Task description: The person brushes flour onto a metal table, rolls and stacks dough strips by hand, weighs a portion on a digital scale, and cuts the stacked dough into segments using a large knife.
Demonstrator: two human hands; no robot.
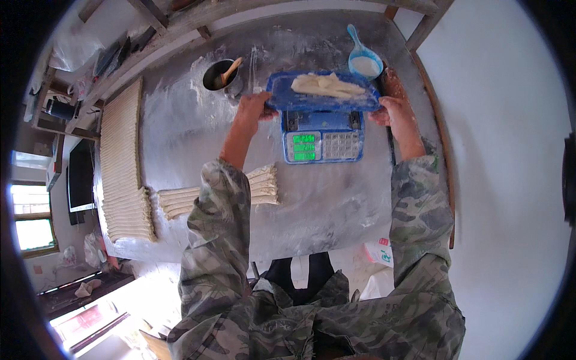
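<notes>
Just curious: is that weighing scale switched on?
On. The scale's green display is lit, under the blue tray of dough.

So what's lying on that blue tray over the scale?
On the blue tray lies a heap of pale dough strips. The left hand and right hand grip its ends. The tray covers the scale's platform, so it can't be seen.
</notes>
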